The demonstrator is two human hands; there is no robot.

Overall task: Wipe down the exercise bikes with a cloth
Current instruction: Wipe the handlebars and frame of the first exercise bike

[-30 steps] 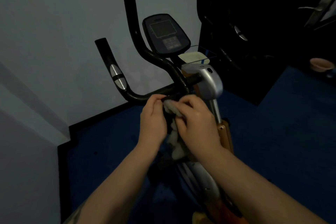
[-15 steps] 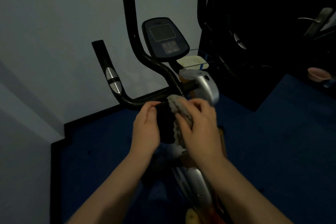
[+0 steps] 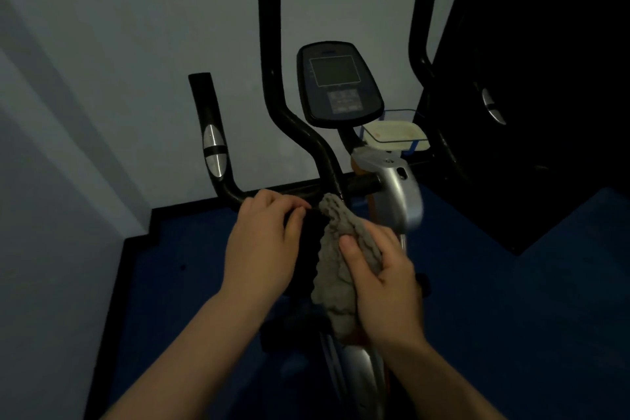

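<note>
Little of the job looks done: the exercise bike (image 3: 341,85) stands ahead unwiped while the cloth is readied below its handlebar (image 3: 272,187). Left hand (image 3: 262,249), fingers curled, pinches the cloth's dark part. The grey cloth (image 3: 335,269) hangs between; right hand (image 3: 381,283) clamps it, thumb on top.

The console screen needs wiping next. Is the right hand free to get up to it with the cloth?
Probably yes: the right hand grips the cloth, and nothing stands between it and the console straight above.
</note>
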